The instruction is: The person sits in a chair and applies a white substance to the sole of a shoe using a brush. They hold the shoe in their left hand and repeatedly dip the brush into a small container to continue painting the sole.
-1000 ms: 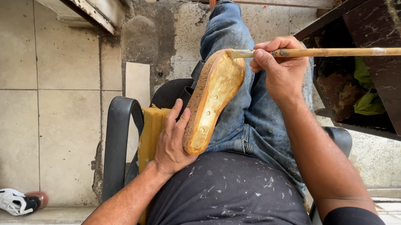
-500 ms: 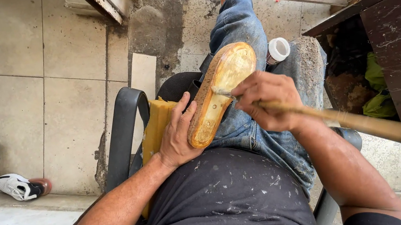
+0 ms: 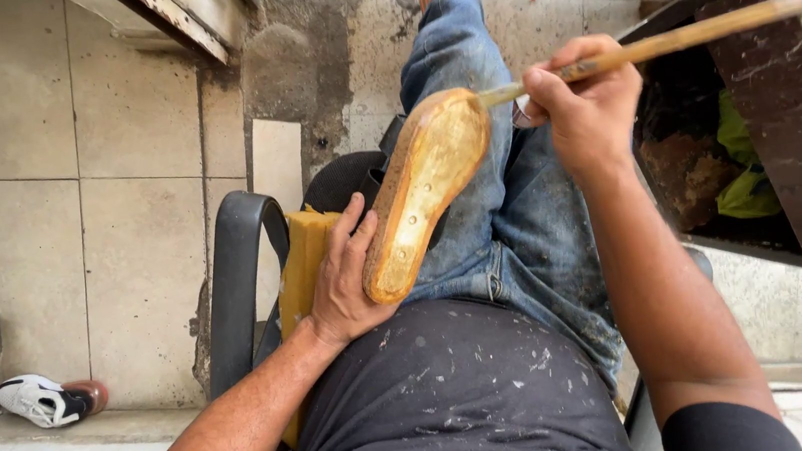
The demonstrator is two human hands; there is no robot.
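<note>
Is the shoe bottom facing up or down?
Up. The yellowish shoe sole faces the camera, resting on the lap, steadied by the left hand while the right hand touches a brush to it.

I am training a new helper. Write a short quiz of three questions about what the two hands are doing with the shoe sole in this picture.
1. True or false: the left hand steadies the shoe sole.
2. The right hand holds: A) a hammer B) a long-handled brush C) scissors
3. What does the sole rest on?

Key: 1 true; 2 B; 3 the thigh, in blue jeans.
</note>
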